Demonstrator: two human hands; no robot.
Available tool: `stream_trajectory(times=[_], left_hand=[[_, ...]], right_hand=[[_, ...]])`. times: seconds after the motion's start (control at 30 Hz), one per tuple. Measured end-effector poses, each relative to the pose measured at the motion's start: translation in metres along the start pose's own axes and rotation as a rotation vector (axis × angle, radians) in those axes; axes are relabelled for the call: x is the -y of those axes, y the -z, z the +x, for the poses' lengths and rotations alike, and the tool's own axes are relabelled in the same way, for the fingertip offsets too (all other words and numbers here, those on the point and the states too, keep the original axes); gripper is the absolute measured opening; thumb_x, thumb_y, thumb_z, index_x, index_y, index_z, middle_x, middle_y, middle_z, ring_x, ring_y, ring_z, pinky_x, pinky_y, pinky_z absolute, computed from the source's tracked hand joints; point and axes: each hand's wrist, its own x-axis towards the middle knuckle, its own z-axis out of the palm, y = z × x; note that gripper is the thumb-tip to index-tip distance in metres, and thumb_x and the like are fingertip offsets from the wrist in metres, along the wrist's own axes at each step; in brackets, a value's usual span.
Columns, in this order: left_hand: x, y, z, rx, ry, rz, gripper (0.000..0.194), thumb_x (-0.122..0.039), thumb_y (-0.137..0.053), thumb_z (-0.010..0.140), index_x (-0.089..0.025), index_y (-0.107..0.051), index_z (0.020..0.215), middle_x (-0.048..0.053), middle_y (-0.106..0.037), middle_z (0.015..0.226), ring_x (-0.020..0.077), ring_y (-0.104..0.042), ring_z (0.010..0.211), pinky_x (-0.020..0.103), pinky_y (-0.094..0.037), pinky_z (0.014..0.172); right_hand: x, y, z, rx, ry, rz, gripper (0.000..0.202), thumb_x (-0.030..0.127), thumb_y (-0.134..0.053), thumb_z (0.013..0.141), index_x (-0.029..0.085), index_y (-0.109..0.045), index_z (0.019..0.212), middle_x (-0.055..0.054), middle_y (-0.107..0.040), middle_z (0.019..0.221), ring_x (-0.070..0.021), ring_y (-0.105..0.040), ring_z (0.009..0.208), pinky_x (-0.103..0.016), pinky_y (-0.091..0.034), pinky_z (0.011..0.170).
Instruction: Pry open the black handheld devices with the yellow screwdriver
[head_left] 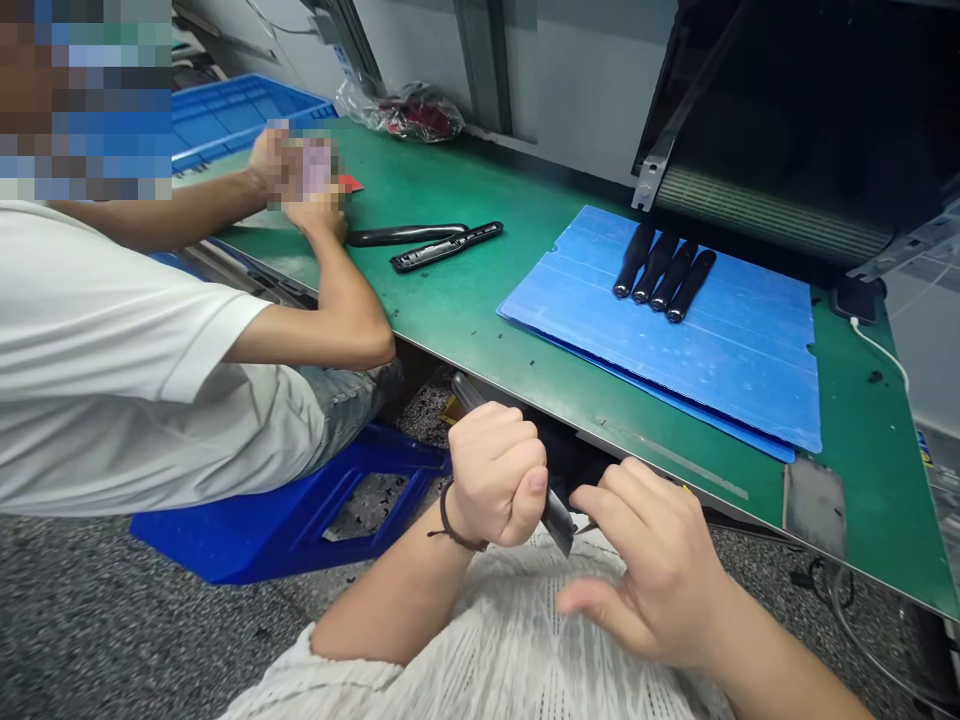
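- what's biggest?
- the green counter (pixel 450 310), a blue sheet (pixel 720 370) lying across its right half.
- and the hands?
- both on the near side of its front edge. the left hand (pixel 496 475) has its fingers wrapped tight round a long black piece (pixel 556 522); the right hand (pixel 652 560), thumb spread, is beside the lower end. whether its fingers hold anything, i can't tell.
- smaller?
- four black handles (pixel 676 273), near the sheet's back edge.
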Motion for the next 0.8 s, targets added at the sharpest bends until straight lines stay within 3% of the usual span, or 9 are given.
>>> stream_trajectory(times=[0.1,0.27,0.37,0.8], left_hand=[[-0.001,0.001,0.001,0.011,-0.032,-0.008,0.023,-0.021,-0.046,0.087,-0.020,-0.037,0.066,0.000,-0.031,0.058,0.0158,-0.025,0.056,0.037,-0.019,0.063],[-0.002,0.001,0.001,0.024,-0.032,-0.002,0.021,-0.020,-0.048,0.084,-0.020,-0.037,0.066,0.000,-0.031,0.058,0.0160,-0.024,0.057,0.037,-0.019,0.062],[-0.003,0.001,0.001,0.015,-0.032,-0.008,0.020,-0.019,-0.049,0.083,-0.020,-0.037,0.067,0.000,-0.030,0.059,0.0158,-0.024,0.057,0.037,-0.019,0.062],[-0.006,-0.003,-0.005,-0.072,0.074,0.052,0.024,-0.014,-0.046,0.088,-0.019,-0.036,0.066,-0.001,-0.031,0.060,0.0140,-0.026,0.057,0.036,-0.020,0.062]], right_hand=[[0.000,0.003,0.007,0.052,-0.020,0.038,0.062,0.073,-0.050,0.099,0.012,-0.062,0.097,-0.001,-0.045,0.077,-0.0150,-0.033,0.070,-0.032,-0.021,0.063],[0.001,0.002,0.013,0.099,-0.029,0.058,0.058,0.067,-0.045,0.104,0.017,-0.043,0.074,0.001,-0.040,0.071,-0.0128,-0.027,0.067,-0.031,-0.016,0.061],[0.000,0.000,0.013,0.083,-0.024,0.028,0.059,0.067,-0.046,0.104,0.017,-0.038,0.073,0.001,-0.038,0.070,-0.0131,-0.026,0.066,-0.031,-0.014,0.062],[-0.002,-0.008,0.010,-0.116,0.083,-0.252,0.053,0.061,-0.044,0.106,0.018,-0.046,0.074,-0.001,-0.036,0.068,-0.0169,-0.024,0.070,-0.034,-0.015,0.063]])
